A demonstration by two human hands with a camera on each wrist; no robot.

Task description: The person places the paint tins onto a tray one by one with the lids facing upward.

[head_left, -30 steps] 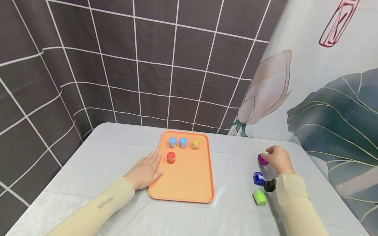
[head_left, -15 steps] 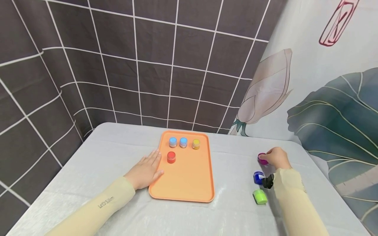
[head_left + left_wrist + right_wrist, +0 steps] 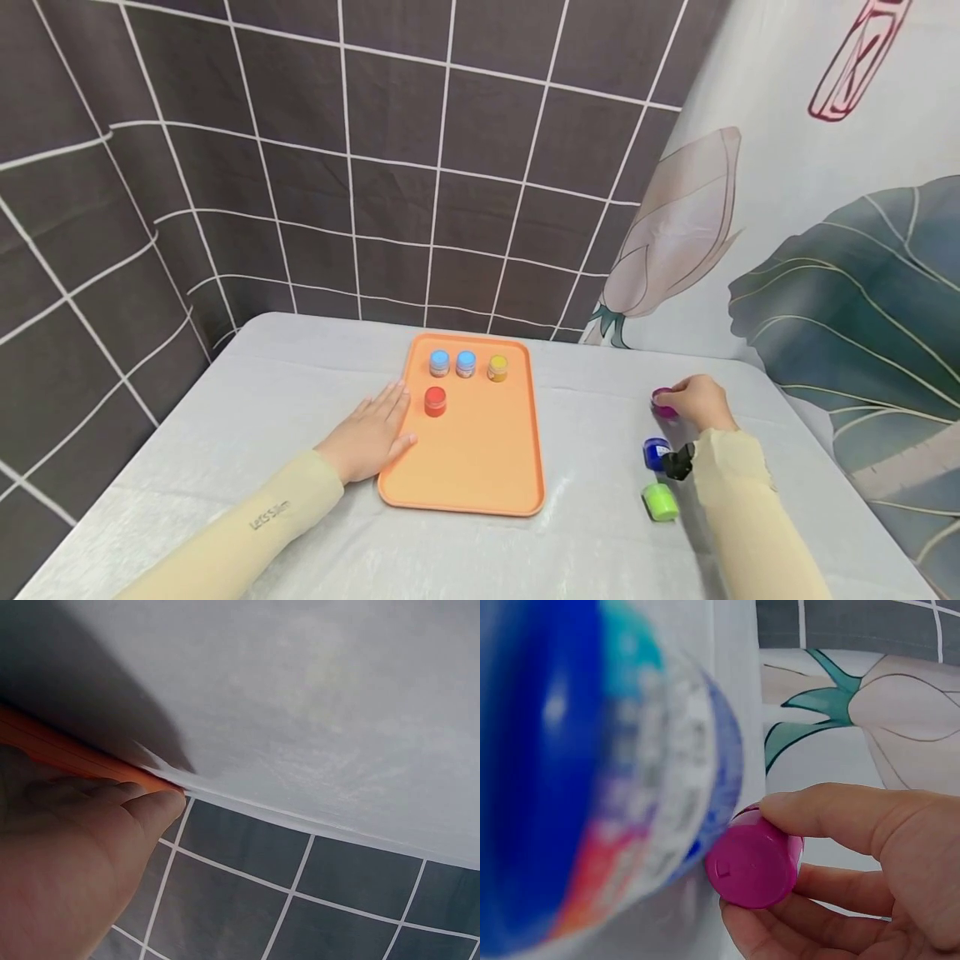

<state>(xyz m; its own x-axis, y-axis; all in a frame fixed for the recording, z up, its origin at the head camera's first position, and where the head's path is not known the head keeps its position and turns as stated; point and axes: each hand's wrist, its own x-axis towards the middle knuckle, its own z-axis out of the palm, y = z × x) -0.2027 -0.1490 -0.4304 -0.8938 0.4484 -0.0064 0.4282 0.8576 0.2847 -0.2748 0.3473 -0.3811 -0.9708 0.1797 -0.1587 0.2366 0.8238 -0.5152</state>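
Observation:
At the right of the table my right hand (image 3: 705, 402) pinches a small magenta paint jar (image 3: 662, 403) between thumb and fingers. In the right wrist view the thumb lies on the upper side of the magenta jar (image 3: 754, 864), the other fingers beneath and behind it. Nearer to me lie a dark blue jar (image 3: 656, 454), close by the black wrist camera (image 3: 678, 462), and a lime green jar (image 3: 661, 502). My left hand (image 3: 367, 439) rests flat, fingers straight, over the left edge of an orange tray (image 3: 480, 475).
On the tray stand two light blue jars (image 3: 439, 363), a yellow jar (image 3: 497, 368) and, nearer, a red jar (image 3: 435, 402). A white cloth (image 3: 592, 442) covers the table. Behind it hangs a dark curtain (image 3: 390, 200) with white grid lines.
The thumb and fingers of my right hand have closed round the magenta jar, which has shifted very slightly left. My left hand and the tray stay put.

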